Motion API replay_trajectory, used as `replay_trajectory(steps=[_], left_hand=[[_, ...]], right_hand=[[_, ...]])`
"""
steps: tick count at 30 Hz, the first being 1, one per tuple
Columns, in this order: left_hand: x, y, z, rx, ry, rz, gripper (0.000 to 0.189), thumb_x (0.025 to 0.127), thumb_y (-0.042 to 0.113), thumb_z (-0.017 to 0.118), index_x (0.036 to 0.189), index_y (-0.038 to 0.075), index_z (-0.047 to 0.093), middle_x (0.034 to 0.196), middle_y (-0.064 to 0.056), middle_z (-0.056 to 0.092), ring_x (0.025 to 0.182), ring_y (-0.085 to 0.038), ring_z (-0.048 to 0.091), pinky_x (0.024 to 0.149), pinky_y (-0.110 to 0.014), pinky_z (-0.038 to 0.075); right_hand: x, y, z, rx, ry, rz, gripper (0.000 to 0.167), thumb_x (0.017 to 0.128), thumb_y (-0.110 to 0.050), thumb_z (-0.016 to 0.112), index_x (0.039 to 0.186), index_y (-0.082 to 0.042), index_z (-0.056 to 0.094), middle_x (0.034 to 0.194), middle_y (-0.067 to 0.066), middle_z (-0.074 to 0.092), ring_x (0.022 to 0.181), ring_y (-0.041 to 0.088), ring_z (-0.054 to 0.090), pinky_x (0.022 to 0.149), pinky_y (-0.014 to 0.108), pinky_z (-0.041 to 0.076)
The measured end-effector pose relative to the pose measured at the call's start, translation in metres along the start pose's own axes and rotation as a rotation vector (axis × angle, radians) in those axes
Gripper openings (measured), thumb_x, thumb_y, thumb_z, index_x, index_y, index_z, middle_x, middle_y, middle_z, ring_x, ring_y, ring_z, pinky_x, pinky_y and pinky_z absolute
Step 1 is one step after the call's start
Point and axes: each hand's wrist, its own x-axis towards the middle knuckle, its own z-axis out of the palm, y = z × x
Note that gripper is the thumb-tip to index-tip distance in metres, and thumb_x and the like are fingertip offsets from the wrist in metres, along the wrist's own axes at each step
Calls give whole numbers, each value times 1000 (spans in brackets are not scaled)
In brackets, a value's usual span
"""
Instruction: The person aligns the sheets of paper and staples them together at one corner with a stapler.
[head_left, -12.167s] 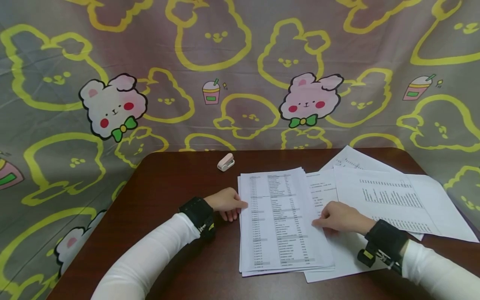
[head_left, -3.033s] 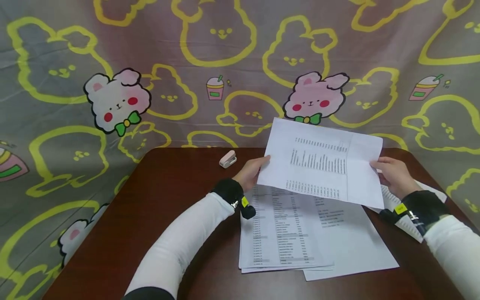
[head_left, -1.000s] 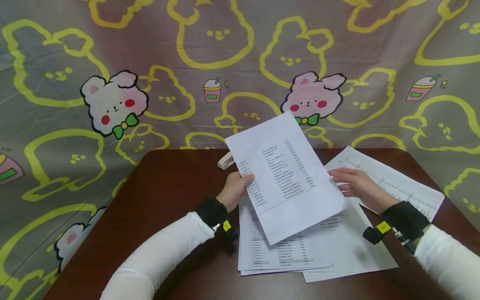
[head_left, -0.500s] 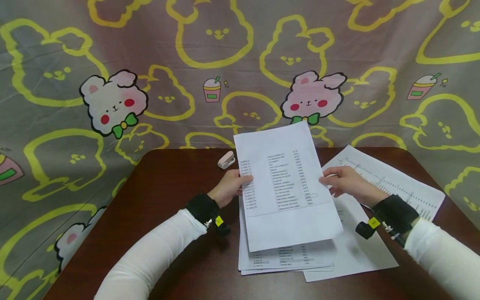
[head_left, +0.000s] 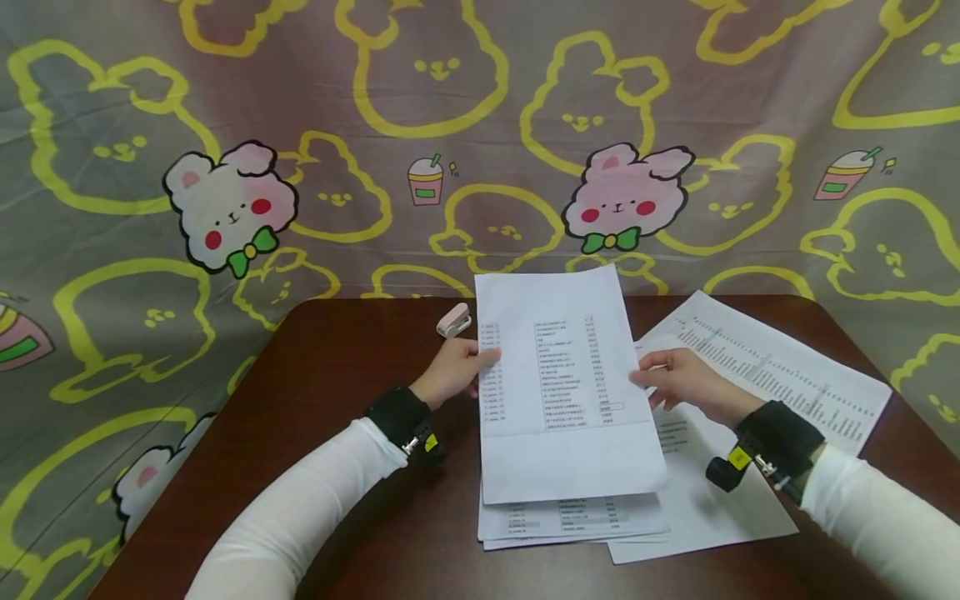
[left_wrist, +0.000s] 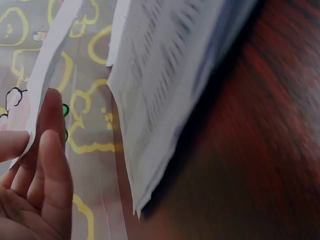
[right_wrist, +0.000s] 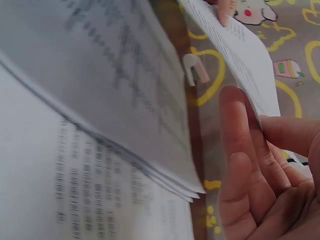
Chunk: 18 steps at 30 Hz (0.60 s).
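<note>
A printed sheet of paper [head_left: 570, 462] is held upright in portrait, just above a stack of printed papers [head_left: 525, 527]. My left hand [head_left: 452, 368] pinches its left edge between thumb and fingers; the left wrist view shows the thumb in front and the fingers behind. At the opposite edge my right hand [head_left: 686, 383] pinches the sheet the same way, as the right wrist view shows. The held sheet hides most of the stack. Partly under the stack, to its right, lies another sheet [head_left: 738, 508].
A pale pink stapler [head_left: 453, 320] lies near the table's back edge, beyond my left hand. Another printed sheet [head_left: 810, 375] lies askew at the right. The dark wooden table [head_left: 337, 358] ends against a patterned cloth [head_left: 495, 108].
The sheet, lifted from the right-hand papers, has been turned from landscape to portrait and brought left over the stack. Over the last second it has straightened and come down toward the stack.
</note>
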Motion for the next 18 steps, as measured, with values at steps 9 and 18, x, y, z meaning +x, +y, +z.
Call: replay_trajectory(steps=[9, 18], left_hand=[[1, -20, 4, 266, -75, -65, 27, 98, 24, 60, 98, 0, 72, 70, -6, 68, 48, -17, 59, 43, -25, 44], [-1, -26, 8, 324, -203, -118, 27, 99, 25, 57, 100, 2, 71, 71, -4, 68, 54, -19, 64, 49, -26, 46]], right_hand=[[2, 24, 24, -64, -10, 107, 33, 92, -26, 67, 110, 2, 64, 92, 9, 69, 67, 22, 63, 64, 31, 50], [2, 30, 32, -144, -55, 150, 24, 93, -23, 66, 103, -1, 66, 88, 7, 66, 66, 20, 62, 60, 28, 47]])
